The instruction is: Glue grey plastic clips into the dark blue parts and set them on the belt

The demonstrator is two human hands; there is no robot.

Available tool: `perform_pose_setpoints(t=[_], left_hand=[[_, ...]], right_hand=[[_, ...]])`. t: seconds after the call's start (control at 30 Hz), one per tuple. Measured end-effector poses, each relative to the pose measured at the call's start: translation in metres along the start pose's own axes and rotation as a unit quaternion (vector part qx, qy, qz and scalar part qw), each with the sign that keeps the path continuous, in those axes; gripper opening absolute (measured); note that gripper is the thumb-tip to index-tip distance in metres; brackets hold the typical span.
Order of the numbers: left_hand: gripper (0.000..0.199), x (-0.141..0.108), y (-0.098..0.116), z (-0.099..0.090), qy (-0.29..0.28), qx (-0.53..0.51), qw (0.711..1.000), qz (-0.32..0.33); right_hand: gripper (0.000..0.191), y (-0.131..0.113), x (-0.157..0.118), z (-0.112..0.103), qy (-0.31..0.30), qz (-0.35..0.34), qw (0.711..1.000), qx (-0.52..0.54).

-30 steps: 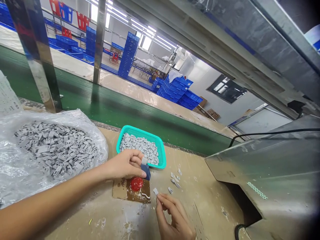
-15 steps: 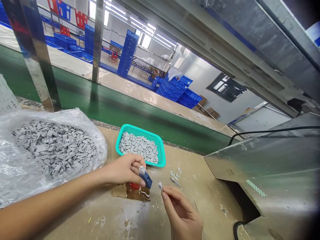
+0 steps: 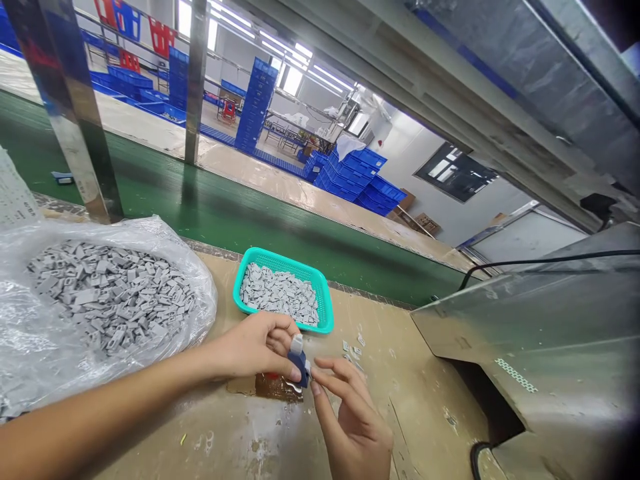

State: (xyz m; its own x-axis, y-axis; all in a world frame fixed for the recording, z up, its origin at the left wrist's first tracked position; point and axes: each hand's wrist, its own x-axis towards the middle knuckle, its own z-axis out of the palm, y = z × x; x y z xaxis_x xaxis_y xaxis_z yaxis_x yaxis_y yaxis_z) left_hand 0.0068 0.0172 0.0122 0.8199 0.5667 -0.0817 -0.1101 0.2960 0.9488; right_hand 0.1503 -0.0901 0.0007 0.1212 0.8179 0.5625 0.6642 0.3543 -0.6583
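Observation:
My left hand (image 3: 267, 347) is closed on a small dark blue plastic part (image 3: 299, 368) with a light grey piece (image 3: 297, 343) at its upper end. From the right, my right hand (image 3: 353, 413) pinches a small light grey plastic piece (image 3: 308, 367) between thumb and fingers, up against the blue part's side. My fingertips partly cover that contact. Beneath my left hand, a brown patch with something red on it (image 3: 273, 376) shows on the tabletop. Just behind stands a turquoise basket (image 3: 327, 308) of small light grey pieces (image 3: 280, 293).
On the left lies a clear plastic bag (image 3: 203, 293) full of grey plastic parts (image 3: 120, 293). Several loose grey pieces (image 3: 357, 350) lie right of the basket. A green conveyor belt (image 3: 220, 207) runs behind, carrying a blue-and-grey part (image 3: 63, 178). A metal housing (image 3: 565, 347) borders the right side.
My right hand has moved left, bringing its grey piece against the blue part. My left hand has shifted slightly right and turned the blue part. A blue-and-grey part has appeared on the belt.

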Motion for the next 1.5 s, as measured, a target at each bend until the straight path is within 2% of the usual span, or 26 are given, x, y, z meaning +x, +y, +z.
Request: perform_pose_setpoints(t=[0.17,0.3,0.47,0.57,0.63,0.73,0.8,0.9,0.97,1.03,1.1,1.13,1.17,1.23,1.3,1.33,1.4,1.5], left_hand=[[0.021,0.0,0.0,0.002,0.015,-0.033,0.998,0.06],[0.02,-0.002,0.0,0.006,0.034,-0.044,0.993,0.101],[0.021,-0.005,-0.001,0.012,0.058,-0.052,0.992,0.095],[0.019,-0.009,-0.001,0.016,0.084,-0.012,0.991,0.101],[0.014,-0.013,-0.001,0.019,0.104,0.048,0.985,0.131],[0.006,-0.02,-0.002,0.022,0.126,0.151,0.959,0.205],[0.01,-0.024,-0.001,0.023,0.129,0.203,0.939,0.247],[0.015,-0.026,0.003,0.022,0.138,0.224,0.928,0.265],[0.012,-0.022,0.006,0.02,0.138,0.149,0.952,0.23],[0.015,-0.016,0.008,0.018,0.123,0.0,0.977,0.172],[0.022,-0.011,0.01,0.016,0.1,-0.16,0.975,0.115],[0.025,-0.01,0.011,0.016,0.09,-0.224,0.966,0.091],[0.028,-0.009,0.011,0.016,0.081,-0.272,0.956,0.074],[0.033,-0.01,0.012,0.017,0.056,-0.331,0.941,0.049],[0.034,-0.013,0.012,0.019,0.031,-0.349,0.936,0.039],[0.034,-0.014,0.012,0.02,0.022,-0.345,0.937,0.038],[0.033,-0.017,0.012,0.023,0.016,-0.322,0.946,0.037],[0.036,-0.019,0.011,0.027,0.021,-0.279,0.959,0.043]], right_hand=[[0.028,-0.004,-0.002,0.004,0.005,-0.019,0.999,-0.037],[0.029,-0.009,-0.001,0.009,0.038,-0.045,0.997,-0.046],[0.034,-0.018,0.002,0.012,0.096,-0.12,0.975,-0.163],[0.033,-0.024,0.003,0.015,0.126,-0.136,0.967,-0.177],[0.03,-0.028,0.004,0.016,0.141,-0.131,0.965,-0.178],[0.027,-0.033,0.005,0.019,0.165,-0.126,0.962,-0.177],[0.027,-0.035,0.005,0.022,0.177,-0.129,0.96,-0.175],[0.033,-0.036,0.005,0.028,0.178,-0.135,0.96,-0.17],[0.038,-0.035,0.004,0.029,0.162,-0.13,0.967,-0.151],[0.04,-0.031,0.004,0.025,0.15,-0.099,0.978,-0.103],[0.039,-0.026,0.006,0.016,0.154,-0.023,0.988,0.018],[0.036,-0.023,0.007,0.011,0.15,0.031,0.982,0.107],[0.034,-0.021,0.008,0.006,0.139,0.089,0.964,0.207],[0.027,-0.018,0.011,-0.003,0.098,0.198,0.893,0.392],[0.026,-0.018,0.011,-0.006,0.073,0.273,0.815,0.506],[0.026,-0.02,0.011,-0.006,0.072,0.296,0.786,0.538],[0.024,-0.023,0.007,-0.004,0.068,0.323,0.751,0.572],[0.023,-0.03,0.0,0.0,0.065,0.342,0.726,0.593]])
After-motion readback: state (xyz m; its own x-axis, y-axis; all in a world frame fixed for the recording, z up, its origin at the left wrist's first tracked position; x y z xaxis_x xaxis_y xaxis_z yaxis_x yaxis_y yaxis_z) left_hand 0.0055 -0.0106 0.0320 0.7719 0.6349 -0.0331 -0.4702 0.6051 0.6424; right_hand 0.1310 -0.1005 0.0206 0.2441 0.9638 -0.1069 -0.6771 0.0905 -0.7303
